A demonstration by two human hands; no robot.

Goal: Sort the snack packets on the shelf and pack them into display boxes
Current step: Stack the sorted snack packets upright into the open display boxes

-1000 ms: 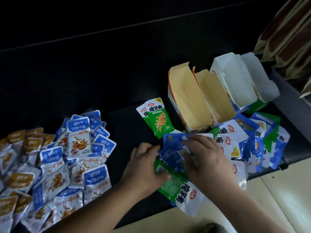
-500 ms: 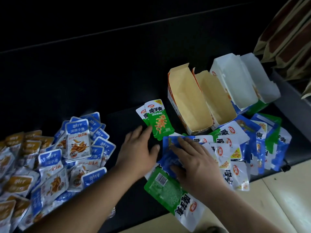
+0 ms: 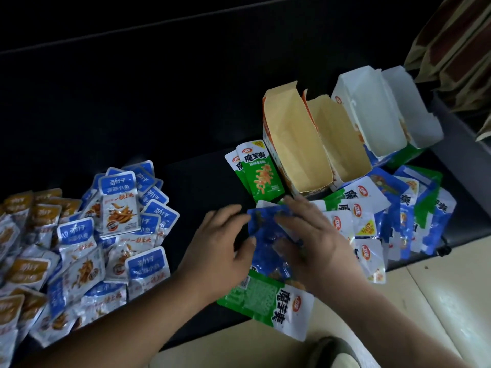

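A small stack of blue snack packets (image 3: pixel 265 235) lies on the dark shelf (image 3: pixel 186 102), on top of a green packet (image 3: pixel 265 296). My left hand (image 3: pixel 218 251) touches the stack's left edge with thumb and fingertips. My right hand (image 3: pixel 316 243) rests flat on the stack with its fingers spread. Two green packets (image 3: pixel 259 171) lie side by side just behind. Two open tan-lined display boxes (image 3: pixel 292 139) and two white-lined ones (image 3: pixel 372 112) stand at the back right, with nothing inside that I can see.
A loose heap of blue and green packets (image 3: pixel 403 208) lies right of my hands. Far left is a spread of blue fish packets (image 3: pixel 119 216) and brown ones (image 3: pixel 24 235). The shelf's front edge meets a pale tiled floor (image 3: pixel 438 301). Striped bags (image 3: pixel 457 43) hang at the top right.
My left hand has come back from the green packets to the left edge of the blue stack. My right hand has stayed on the stack, its fingers now reaching further back.
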